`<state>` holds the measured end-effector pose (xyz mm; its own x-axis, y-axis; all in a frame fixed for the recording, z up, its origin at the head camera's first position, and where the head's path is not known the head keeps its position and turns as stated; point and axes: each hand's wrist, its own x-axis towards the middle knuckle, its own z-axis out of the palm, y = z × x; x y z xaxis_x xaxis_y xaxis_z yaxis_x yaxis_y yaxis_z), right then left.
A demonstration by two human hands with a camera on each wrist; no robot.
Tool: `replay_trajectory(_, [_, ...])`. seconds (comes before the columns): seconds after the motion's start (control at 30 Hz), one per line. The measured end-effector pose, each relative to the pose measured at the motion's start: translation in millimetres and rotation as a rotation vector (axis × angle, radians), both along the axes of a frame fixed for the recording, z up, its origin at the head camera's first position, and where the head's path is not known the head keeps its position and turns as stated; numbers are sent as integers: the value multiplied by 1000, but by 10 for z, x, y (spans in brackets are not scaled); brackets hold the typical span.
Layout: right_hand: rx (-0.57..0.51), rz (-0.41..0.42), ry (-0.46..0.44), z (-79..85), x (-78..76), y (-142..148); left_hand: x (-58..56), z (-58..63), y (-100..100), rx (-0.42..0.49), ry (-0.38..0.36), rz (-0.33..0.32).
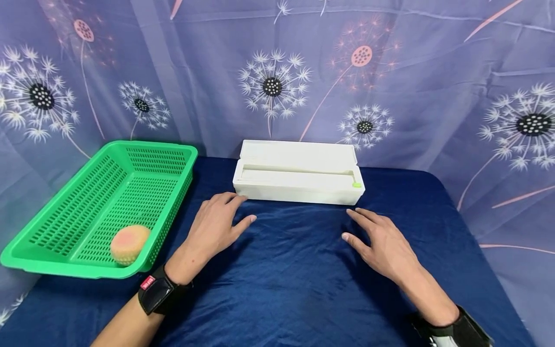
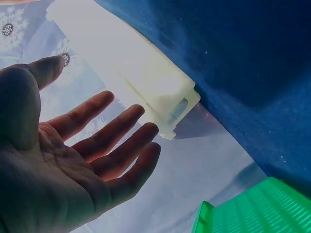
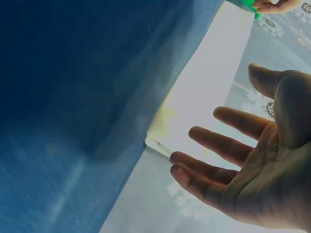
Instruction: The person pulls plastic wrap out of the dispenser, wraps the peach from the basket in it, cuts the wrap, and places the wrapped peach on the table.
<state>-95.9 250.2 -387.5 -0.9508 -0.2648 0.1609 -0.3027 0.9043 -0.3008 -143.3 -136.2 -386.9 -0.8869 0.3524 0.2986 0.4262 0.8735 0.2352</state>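
A long white box [image 1: 299, 187] with a bright green tab [image 1: 357, 185] at its right end stands at the back of the table, its hinged lid [image 1: 299, 153] raised against the curtain. My left hand [image 1: 213, 224] hovers near the box's front left corner, fingers spread and holding nothing. Near the front right corner is my right hand [image 1: 383, 243], its fingers extended and likewise holding nothing. Both wrist views show bare palms, with the box [image 2: 146, 73] beyond the left fingers and its pale, overexposed side [image 3: 204, 73] beyond the right ones.
On the left sits a green perforated plastic basket [image 1: 169, 205]. A round, peach-coloured item [image 1: 130, 243] with a textured side lies in its near right corner. Dark blue cloth [image 1: 295, 279] covers the table, and a dandelion-print curtain [image 1: 208, 77] hangs behind.
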Motion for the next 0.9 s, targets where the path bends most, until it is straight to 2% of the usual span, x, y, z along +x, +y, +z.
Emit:
replay_trajectory(0.3, [-16, -19, 68, 126, -134, 46, -103, 73, 28, 12, 55, 2])
replay_trajectory(0.6, [-42, -16, 96, 221, -295, -17, -223, 112, 108, 45, 27, 16])
replay_trajectory(0.9, [-72, -44, 145, 219, -477, -74, -369, 126, 153, 88, 39, -5])
